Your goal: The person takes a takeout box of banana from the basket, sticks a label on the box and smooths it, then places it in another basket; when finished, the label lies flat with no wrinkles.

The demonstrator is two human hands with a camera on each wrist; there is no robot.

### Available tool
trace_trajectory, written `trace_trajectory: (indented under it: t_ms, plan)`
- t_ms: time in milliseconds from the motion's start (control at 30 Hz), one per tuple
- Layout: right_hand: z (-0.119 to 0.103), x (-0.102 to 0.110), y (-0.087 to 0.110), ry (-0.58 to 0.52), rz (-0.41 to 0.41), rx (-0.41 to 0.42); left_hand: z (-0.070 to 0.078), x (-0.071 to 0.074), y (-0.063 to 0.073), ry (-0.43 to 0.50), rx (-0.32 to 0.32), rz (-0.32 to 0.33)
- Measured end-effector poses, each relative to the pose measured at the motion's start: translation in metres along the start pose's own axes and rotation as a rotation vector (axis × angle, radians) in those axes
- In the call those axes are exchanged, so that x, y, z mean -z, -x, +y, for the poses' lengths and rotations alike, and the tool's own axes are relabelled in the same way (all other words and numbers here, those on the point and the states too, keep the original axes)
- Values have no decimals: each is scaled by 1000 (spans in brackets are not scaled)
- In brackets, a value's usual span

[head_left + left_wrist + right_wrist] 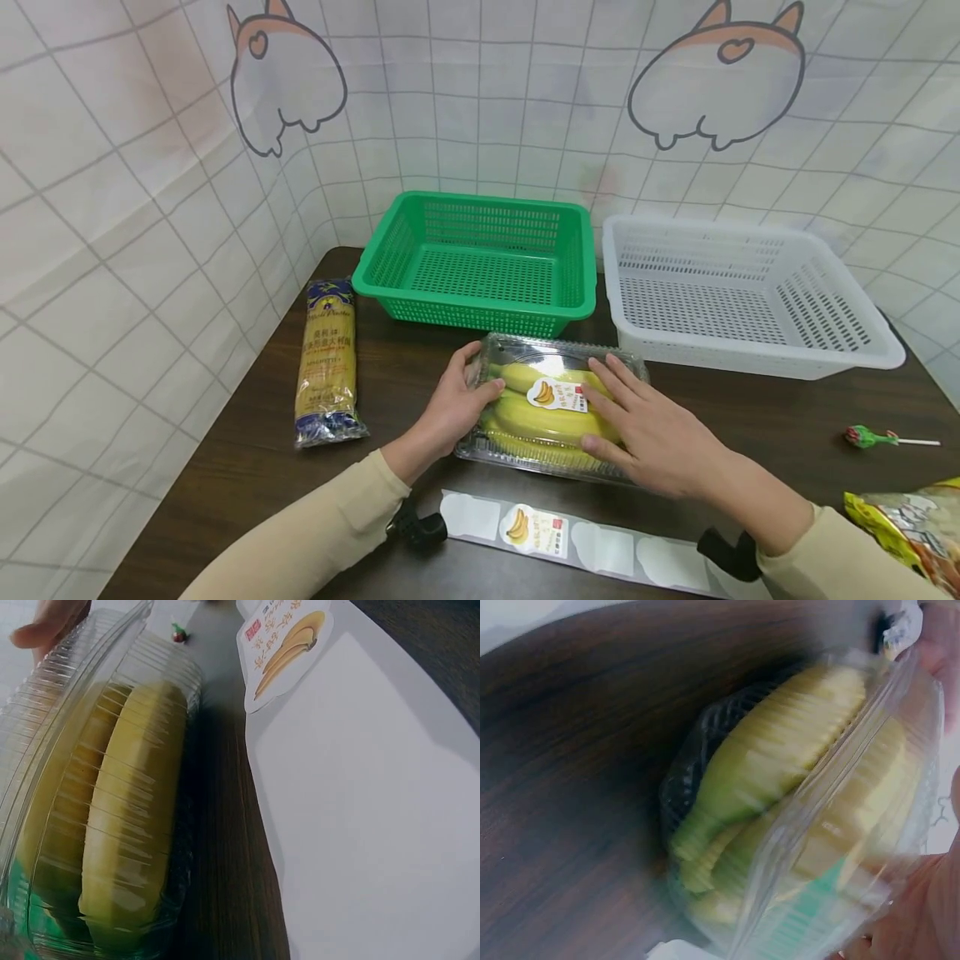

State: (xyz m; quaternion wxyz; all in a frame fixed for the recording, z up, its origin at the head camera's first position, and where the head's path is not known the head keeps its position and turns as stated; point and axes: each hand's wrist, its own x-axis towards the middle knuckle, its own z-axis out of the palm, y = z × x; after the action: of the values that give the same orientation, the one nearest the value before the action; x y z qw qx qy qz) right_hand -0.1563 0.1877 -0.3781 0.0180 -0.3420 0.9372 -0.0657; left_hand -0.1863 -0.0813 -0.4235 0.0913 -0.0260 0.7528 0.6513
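Cream sleeves [315,525] enter at the bottom edge; mid-frame, left hand [453,404] grips a clear plastic box [525,463] of yellow bananas [555,419] by its left edge, right hand [656,433] lies straight-fingered on top. Dark wooden tabletop [393,375] shows centre-left.

Bag [918,527] cut off at right; bananas [780,742] blurred, right wrist view.

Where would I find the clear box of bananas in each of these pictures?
Head: box of bananas just below the centre.
Left wrist: box of bananas along the left side.
Right wrist: box of bananas, blurred, from the middle rightward.
Shared landmark: dark tabletop.
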Motion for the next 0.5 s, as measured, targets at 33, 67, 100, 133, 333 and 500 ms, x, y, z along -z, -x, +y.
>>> trace_trajectory:
  t_ms: [33,67,100,133,333,500]
  plan:
    - [-1,0,0,8,3,0,0,0,0,0,1,0]
    - [-3,0,0,15,7,1,0,0,0,-2,3,1]
    - [-5,1,0,20,9,1,0,0,0,-3,5,0]
    - [-8,1,0,21,13,3,0,0,-1,-5,6,-2]
    - [-33,3,-12,-33,-8,63,2,1,-2,-4,9,-6]
    - [-49,-3,-29,-68,-53,60,0,2,-2,-20,5,8]
